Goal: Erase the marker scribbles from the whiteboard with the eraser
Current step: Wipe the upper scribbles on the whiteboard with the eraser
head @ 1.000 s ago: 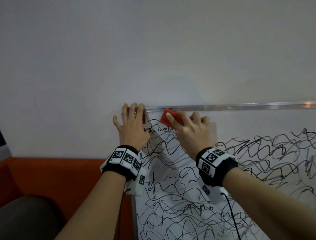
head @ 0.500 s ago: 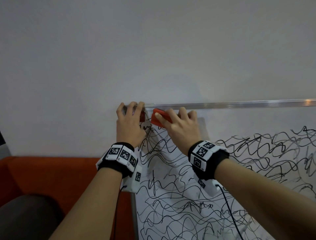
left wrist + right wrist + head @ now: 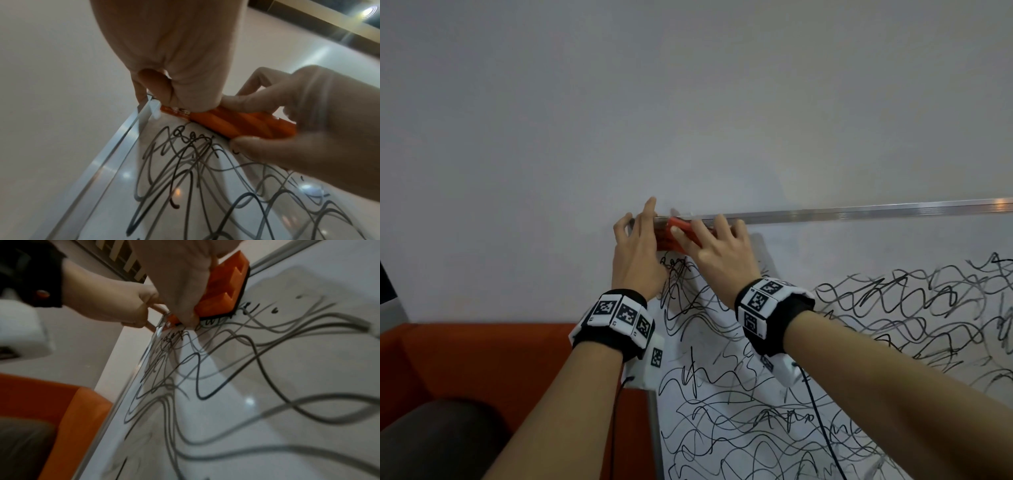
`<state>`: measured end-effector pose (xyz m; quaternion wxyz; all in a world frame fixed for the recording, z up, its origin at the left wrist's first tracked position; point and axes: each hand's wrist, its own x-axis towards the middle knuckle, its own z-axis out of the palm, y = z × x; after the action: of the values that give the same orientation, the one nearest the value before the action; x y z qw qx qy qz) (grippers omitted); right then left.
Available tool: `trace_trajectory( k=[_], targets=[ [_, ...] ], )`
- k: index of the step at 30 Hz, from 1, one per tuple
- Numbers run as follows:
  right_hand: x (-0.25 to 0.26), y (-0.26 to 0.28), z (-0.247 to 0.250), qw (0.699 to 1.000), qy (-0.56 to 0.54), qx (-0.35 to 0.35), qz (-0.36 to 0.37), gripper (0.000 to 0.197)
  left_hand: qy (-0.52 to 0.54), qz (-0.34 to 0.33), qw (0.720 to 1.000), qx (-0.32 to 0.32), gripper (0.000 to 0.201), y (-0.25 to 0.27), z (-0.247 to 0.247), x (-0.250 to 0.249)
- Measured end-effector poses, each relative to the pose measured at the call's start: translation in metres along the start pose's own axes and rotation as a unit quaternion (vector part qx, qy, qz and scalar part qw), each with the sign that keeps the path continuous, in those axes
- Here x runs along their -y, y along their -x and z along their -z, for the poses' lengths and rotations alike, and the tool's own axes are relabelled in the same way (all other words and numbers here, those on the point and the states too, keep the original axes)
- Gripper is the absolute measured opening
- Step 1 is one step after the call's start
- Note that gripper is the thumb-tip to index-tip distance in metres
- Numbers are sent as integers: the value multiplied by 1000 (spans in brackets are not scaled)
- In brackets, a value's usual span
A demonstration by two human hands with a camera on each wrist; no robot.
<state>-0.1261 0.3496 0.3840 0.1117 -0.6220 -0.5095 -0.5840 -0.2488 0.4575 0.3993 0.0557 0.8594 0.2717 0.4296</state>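
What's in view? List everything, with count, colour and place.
whiteboard: one, white, silver frame, on the wall
scribbles: many, black, over most of the board; strip under the top frame wiped
eraser: one, orange with dark pad, at the board's top-left corner
sofa: one, orange, lower left
cushion: one, dark, on the sofa
wrist bands: two, black with white tags
left hand: at the corner, fingers on the frame
right hand: holds the eraser against the board

One whiteboard (image 3: 859, 246), scribbles (image 3: 756, 428) too many and tangled to count. One orange eraser (image 3: 683, 231) at whiteboard's top left corner. Two hands: left hand (image 3: 637, 253), right hand (image 3: 722, 260). Two marker-tagged wristbands (image 3: 619, 318). One orange sofa (image 3: 482, 359).
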Motion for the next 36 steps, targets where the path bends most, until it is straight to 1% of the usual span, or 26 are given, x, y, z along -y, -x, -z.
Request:
trace_trajectory(
  k=[2, 3, 4, 7, 9, 14, 15, 17, 19, 21, 23, 25, 27, 29, 31, 32, 35, 36],
  targets=[
    [3, 11, 0, 999, -6, 13, 37, 63, 9, -3, 1000, 0, 102, 1, 2, -1],
    [5, 15, 2, 999, -7, 22, 47, 61, 13, -4, 1000, 2, 101, 2, 2, 0],
    [5, 16, 3, 999, -7, 27, 42, 61, 15, -4, 1000, 2, 102, 2, 2, 0],
    [3, -1, 6, 999, -4, 9, -34, 61, 13, -4, 1000, -1, 106, 3, 1, 0],
    [5, -13, 8, 998, 0, 8, -55, 60, 9, -5, 1000, 1, 108, 3, 0, 0],
    [7, -9, 7, 1000, -1, 7, -2, 55, 4, -10, 1000, 4, 108, 1, 0, 4],
    [4, -10, 7, 1000, 0, 5, -9, 54, 7, -10, 1000, 5, 106, 2, 0, 3],
    [3, -11, 7, 999, -8, 5, -38, 63, 15, -7, 1000, 4, 103, 4, -1, 2],
    [4, -11, 8, 999, -13, 12, -37, 70, 13, -8, 1000, -9, 100, 3, -3, 1],
    [-3, -12, 10, 1000, -8, 12, -19, 65, 10, -8, 1000, -27, 98, 4, -7, 0],
    [-9, -12, 11, 999, -2, 4, -33, 58, 11, -7, 999, -33, 96, 4, -9, 0],
    [-8, -12, 12, 999, -3, 9, -37, 55, 11, -11, 999, -39, 94, 4, -10, 2],
    [-7, -12, 12, 1000, -8, 14, -13, 55, 15, -14, 999, -45, 93, 3, -12, 4],
    [-12, -15, 10, 1000, -5, 23, -1, 59, 31, -11, 999, -42, 92, 4, -13, 5],
    [-10, -12, 9, 999, -19, 21, -28, 67, 47, -15, 998, -34, 90, 3, -12, 5],
    [-5, -8, 9, 999, -34, 22, -35, 68, 49, -23, 998, -27, 90, 2, -10, 6],
    [8, 6, 7, 998, -53, 42, 12, 64, 27, -56, 998, -5, 88, 0, 1, 14],
    [5, 6, 6, 998, -49, 47, 12, 64, 18, -65, 998, -1, 88, 0, 6, 17]
  ],
)
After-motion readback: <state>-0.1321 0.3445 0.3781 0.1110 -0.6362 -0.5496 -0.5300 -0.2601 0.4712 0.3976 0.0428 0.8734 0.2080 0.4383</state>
